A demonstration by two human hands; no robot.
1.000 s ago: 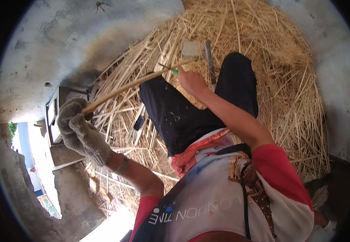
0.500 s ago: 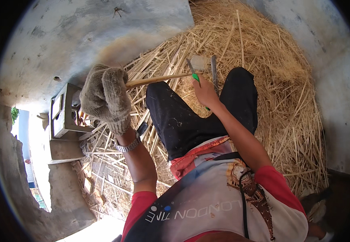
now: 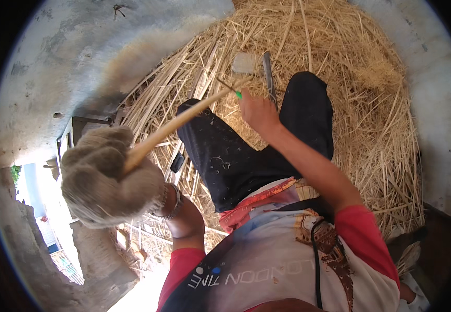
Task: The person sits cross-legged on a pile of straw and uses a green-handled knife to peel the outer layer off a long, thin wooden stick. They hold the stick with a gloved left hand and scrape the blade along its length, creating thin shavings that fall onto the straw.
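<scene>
Gloved left hand (image 3: pixel 112 179), closed around the cane (image 3: pixel 184 120), has risen nearer the camera; bare right hand (image 3: pixel 258 111) pinches the far end above straw (image 3: pixel 361 104).

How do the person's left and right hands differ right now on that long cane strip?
The left hand wears a thick grey knitted glove; the right hand is bare. The left hand is raised close to the camera, fist closed around the pale cane strip; the right hand sits lower, over the black trousers, holding the strip's far end with a green-handled tool. Both grip the same strip.
</scene>
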